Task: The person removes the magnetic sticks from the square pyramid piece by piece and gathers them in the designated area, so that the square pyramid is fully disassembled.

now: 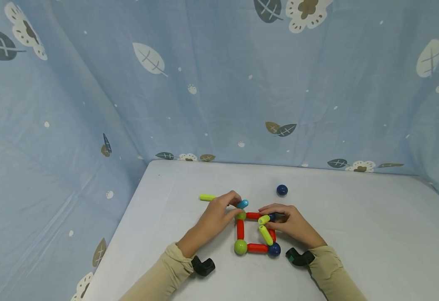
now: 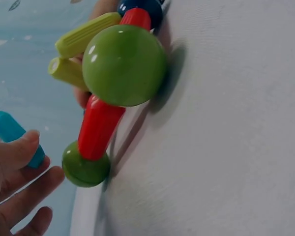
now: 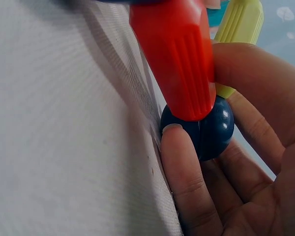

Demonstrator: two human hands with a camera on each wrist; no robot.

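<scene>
A square frame of red magnetic rods [image 1: 257,248] joined by balls lies flat on the table. Its left corners are green balls [image 1: 240,247]; its right corners are dark blue balls [image 1: 274,250]. Two yellow-green rods [image 1: 266,235] rise from the right side, one at each blue ball. My left hand [image 1: 216,214] pinches a light blue rod [image 2: 14,135] between thumb and fingers, just above the far left green ball [image 2: 86,164]. With curled fingers, my right hand [image 1: 292,223] grips the far right blue ball [image 3: 214,130], a red rod [image 3: 179,59] meeting it.
Beyond the frame lies a loose dark blue ball [image 1: 282,190]. Another yellow-green rod [image 1: 207,197] lies left of it, behind my left hand. Both wrists carry black camera mounts [image 1: 203,266]. A blue patterned cloth [image 1: 223,83] hangs behind the white table [image 1: 373,234].
</scene>
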